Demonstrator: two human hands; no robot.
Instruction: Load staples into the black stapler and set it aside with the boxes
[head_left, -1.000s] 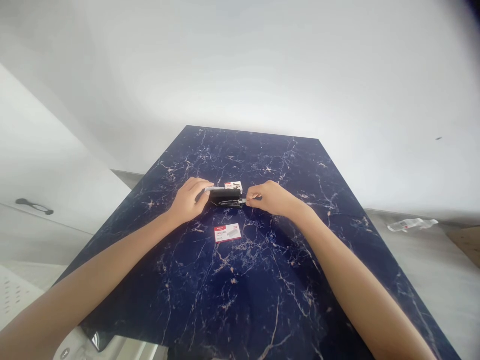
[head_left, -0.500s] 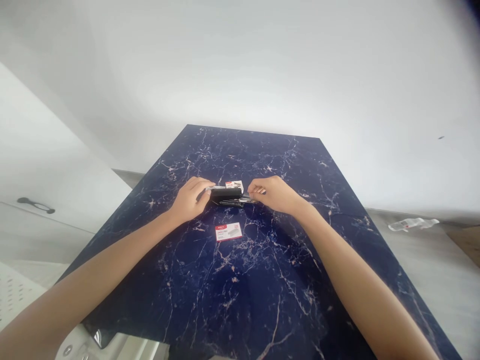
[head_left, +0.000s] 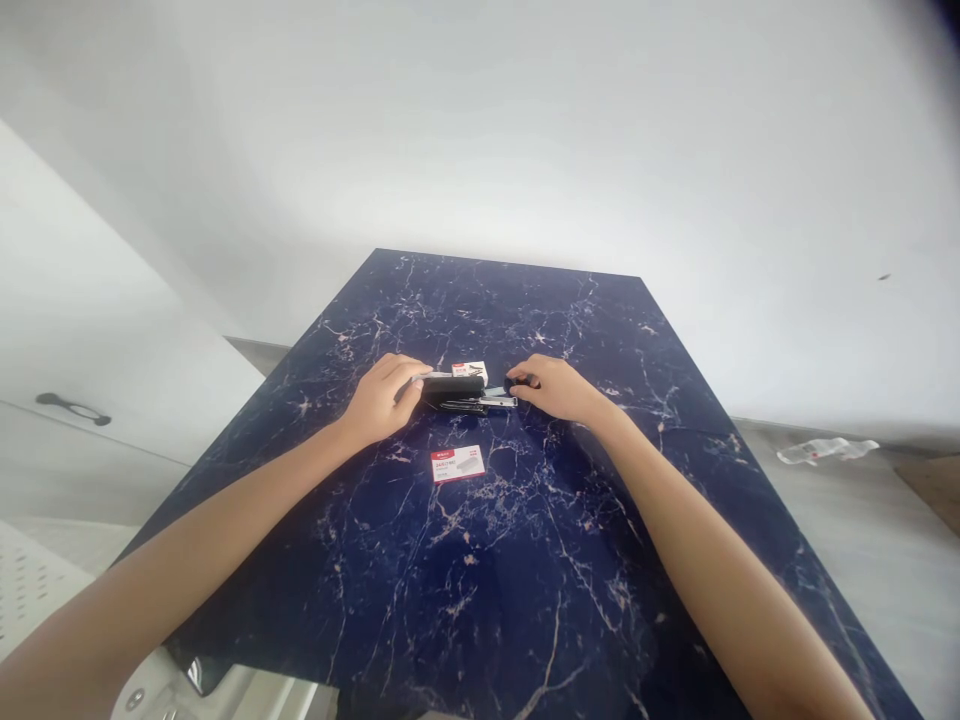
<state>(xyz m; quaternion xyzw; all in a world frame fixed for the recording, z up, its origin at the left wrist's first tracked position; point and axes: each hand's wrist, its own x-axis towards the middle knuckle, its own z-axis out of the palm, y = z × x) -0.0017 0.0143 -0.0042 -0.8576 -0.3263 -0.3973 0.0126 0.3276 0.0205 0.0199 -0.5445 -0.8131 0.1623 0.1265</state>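
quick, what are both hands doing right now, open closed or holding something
Left hand: closed on one end of the black stapler.
Right hand: open, beside the stapler's protruding metal tray; contact cannot be told.

We observe a black, elongated stapler (head_left: 454,389) lying crosswise on the blue marbled tabletop (head_left: 480,560). We note its slim silver metal tray (head_left: 504,402) protruding from the right end.

On table (head_left: 517,560), box (head_left: 458,464) before stapler (head_left: 453,388)
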